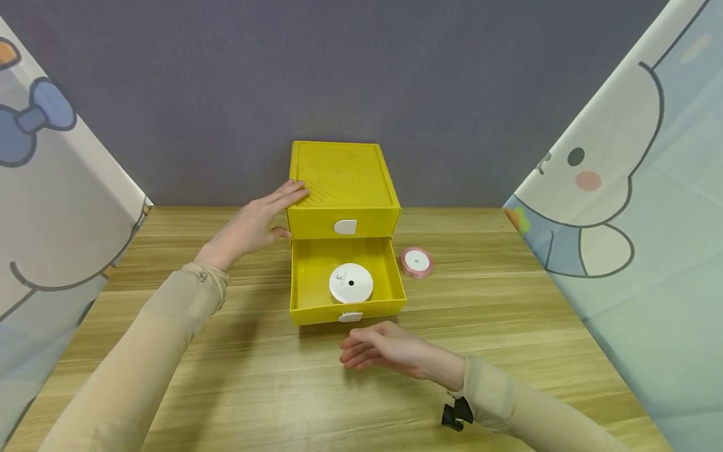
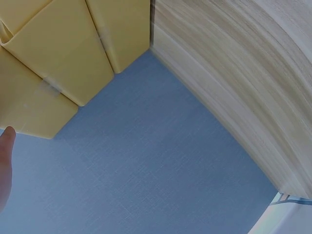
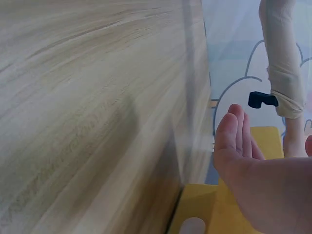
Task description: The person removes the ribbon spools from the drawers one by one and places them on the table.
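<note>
From the head camera, the left hand (image 1: pixel 257 223) lies flat against the upper left corner of the yellow drawer box (image 1: pixel 341 188), its fingers straight and spread along the top edge, thumb against the left side wall; it presses rather than grips. Just below those fingers, the lower drawer (image 1: pixel 346 276) stands pulled out toward the person, and a white ribbon spool (image 1: pixel 351 283) lies flat on its floor. The right hand (image 1: pixel 386 351) hovers over the wooden table (image 1: pixel 271 389) just in front of the drawer's white pull tab (image 1: pixel 350 317), fingers loosely extended and pointing left, holding nothing; the fingertips sit near the tab without clearly touching it. Beyond those fingers, to the right of the drawer, a pink ribbon spool (image 1: pixel 417 262) lies on the table, apart from the box.

The left wrist camera shows only one fingertip of the left hand (image 2: pixel 6 161) at the frame's edge, just under a corner of the yellow drawer box (image 2: pixel 58 63), with the grey backdrop (image 2: pixel 156 170) behind.

The right wrist camera shows the right hand (image 3: pixel 253 175) open, fingers straight and together, nothing in them. Past the fingertips lies the yellow front of the lower drawer (image 3: pixel 204 209) with its white pull tab (image 3: pixel 192 226) just beside the palm, table surface to the left.
</note>
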The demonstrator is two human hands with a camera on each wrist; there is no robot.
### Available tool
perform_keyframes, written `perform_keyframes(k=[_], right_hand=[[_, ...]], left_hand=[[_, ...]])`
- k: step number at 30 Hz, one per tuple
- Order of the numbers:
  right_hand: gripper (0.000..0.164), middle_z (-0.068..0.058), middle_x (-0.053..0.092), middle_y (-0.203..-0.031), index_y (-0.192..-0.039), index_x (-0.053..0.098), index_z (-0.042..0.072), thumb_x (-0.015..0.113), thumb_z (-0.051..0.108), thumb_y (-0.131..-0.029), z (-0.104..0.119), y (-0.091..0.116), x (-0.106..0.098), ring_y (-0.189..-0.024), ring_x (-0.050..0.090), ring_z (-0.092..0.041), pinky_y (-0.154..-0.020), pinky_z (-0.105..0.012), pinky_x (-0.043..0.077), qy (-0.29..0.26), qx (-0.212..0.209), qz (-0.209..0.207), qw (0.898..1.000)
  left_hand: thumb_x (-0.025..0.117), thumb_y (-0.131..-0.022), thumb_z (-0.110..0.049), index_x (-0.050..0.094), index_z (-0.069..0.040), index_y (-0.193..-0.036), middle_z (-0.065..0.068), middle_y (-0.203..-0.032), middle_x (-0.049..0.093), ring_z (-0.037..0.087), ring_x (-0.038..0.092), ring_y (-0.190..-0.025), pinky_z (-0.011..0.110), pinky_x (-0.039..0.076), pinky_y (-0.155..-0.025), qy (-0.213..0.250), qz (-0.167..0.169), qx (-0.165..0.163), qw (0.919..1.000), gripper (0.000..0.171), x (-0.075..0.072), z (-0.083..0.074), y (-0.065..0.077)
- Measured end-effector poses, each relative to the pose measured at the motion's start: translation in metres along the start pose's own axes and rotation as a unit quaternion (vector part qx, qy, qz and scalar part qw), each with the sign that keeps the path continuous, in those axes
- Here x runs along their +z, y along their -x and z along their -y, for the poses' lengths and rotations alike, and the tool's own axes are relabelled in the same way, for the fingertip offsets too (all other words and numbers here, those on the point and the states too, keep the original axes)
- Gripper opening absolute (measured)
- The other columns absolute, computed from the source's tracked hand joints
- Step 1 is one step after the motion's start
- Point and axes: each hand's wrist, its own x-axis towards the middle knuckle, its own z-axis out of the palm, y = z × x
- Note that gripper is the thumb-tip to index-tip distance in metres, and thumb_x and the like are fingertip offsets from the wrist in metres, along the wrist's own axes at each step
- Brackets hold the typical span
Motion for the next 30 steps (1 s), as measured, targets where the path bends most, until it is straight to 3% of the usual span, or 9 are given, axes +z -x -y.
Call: perform_keyframes(k=[15, 22, 30], right_hand=[[0.048, -0.027, 0.065, -0.117, -0.124, 0.057, -0.009, 0.047, 0.031, -0.1, 0.033, 0.023, -0.016, -0.103, 0.068, -0.024, -0.098, -0.042, 0.053, 0.082, -0.053, 0.016, 0.995], [0.049, -0.027, 0.064, -0.119, -0.127, 0.054, -0.01, 0.048, 0.031, -0.1, 0.055, 0.03, -0.021, -0.112, 0.064, -0.036, -0.099, -0.037, 0.053, 0.119, -0.061, 0.019, 0.991], [0.043, -0.024, 0.067, -0.115, -0.124, 0.058, -0.008, 0.053, 0.025, -0.098, 0.074, 0.033, -0.019, -0.104, 0.068, -0.026, -0.095, -0.036, 0.055, 0.157, -0.05, 0.009, 0.986]], left_hand=[[0.076, -0.075, 0.004, 0.033, -0.015, -0.15, 0.006, -0.16, 0.025, 0.028, 0.026, -0.147, 0.048, 0.051, -0.097, -0.004, -0.005, 0.009, 0.9999, 0.089, -0.001, -0.001, 0.0], [0.075, -0.076, 0.004, 0.031, -0.014, -0.151, 0.006, -0.16, 0.023, 0.029, 0.025, -0.147, 0.049, 0.05, -0.098, 0.001, 0.001, 0.011, 0.9999, 0.088, -0.001, 0.0, 0.001], [0.075, -0.076, 0.005, 0.032, -0.013, -0.151, 0.006, -0.16, 0.023, 0.029, 0.025, -0.147, 0.048, 0.051, -0.097, 0.003, -0.004, 0.013, 0.9999, 0.088, -0.001, 0.0, 0.001]])
